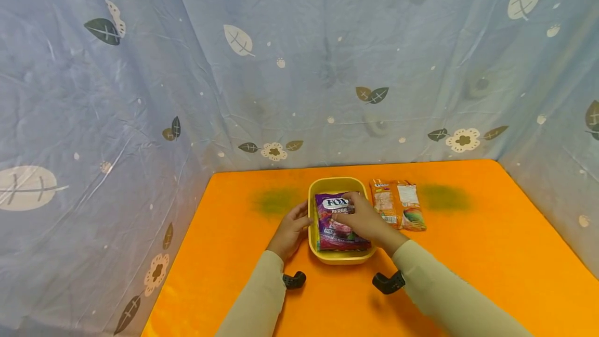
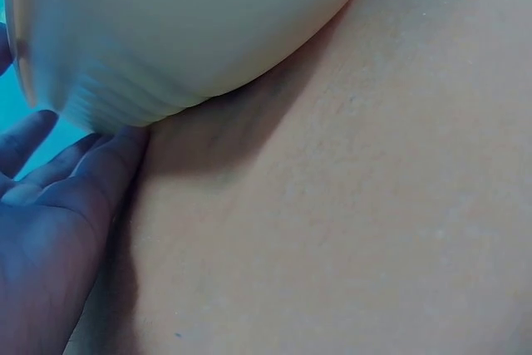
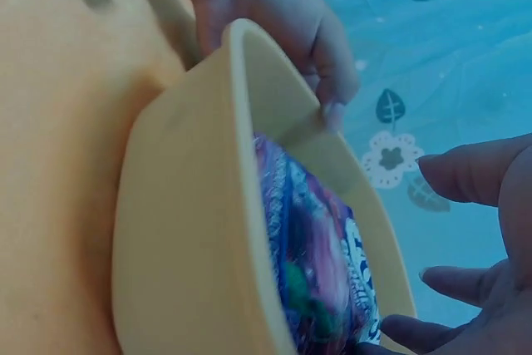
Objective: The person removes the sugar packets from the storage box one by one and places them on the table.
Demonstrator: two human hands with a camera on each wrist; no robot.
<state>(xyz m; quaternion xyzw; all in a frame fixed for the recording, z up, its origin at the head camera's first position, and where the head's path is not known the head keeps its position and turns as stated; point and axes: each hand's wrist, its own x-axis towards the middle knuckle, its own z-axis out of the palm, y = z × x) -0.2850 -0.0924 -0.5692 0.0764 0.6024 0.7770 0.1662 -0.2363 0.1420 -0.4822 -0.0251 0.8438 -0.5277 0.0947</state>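
Observation:
A purple bag of Fox's Berries candy (image 1: 331,233) lies face up inside a yellow plastic tub (image 1: 340,261). At the tub's left side, my left hand (image 1: 288,233) grips the wall, its thumb over the rim and its fingers against the outside. My right hand (image 1: 367,220) is over the candy bag, fingers spread and thumb apart; in the right wrist view, some lower fingertips (image 3: 399,330) meet the bag's top edge. Another packet edge shows beneath the purple bag, mostly hidden.
An orange candy bag (image 1: 399,206) lies on the orange table (image 1: 468,254) just right of the tub. Blue patterned curtains (image 1: 323,66) enclose the back and both sides. A black wrist device (image 1: 389,283) hangs near each sleeve.

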